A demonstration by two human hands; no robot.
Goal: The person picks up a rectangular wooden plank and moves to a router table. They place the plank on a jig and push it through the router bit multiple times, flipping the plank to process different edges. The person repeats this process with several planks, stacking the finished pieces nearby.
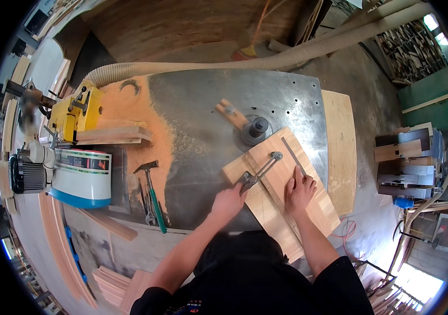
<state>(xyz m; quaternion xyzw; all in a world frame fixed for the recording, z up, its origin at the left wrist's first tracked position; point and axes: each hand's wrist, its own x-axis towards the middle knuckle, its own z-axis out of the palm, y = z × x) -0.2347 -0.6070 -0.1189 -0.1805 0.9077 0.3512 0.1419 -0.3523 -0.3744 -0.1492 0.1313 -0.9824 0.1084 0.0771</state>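
On a metal machine table [197,94] lies a wooden panel [318,210], tilted across its right front part, with a wooden strip running along it. A metal toggle clamp [267,167] sits on top; its bar reaches to a round end away from me. My left hand [227,203] is closed round the clamp's near left end, fingers partly hidden. My right hand [300,195] rests on the panel right of the strip, fingers stretched and apart. Just beyond the panel's far corner stands a dark round spindle [258,128], with a small wooden piece [230,111] beside it.
Sawdust [150,110] covers the table's left side. A hammer [153,194] with a green handle lies beside wrenches [144,202]. A yellow machine fence [77,115] and a white-and-blue power feeder [82,176] stand left. A ribbed hose [266,62] runs behind the table.
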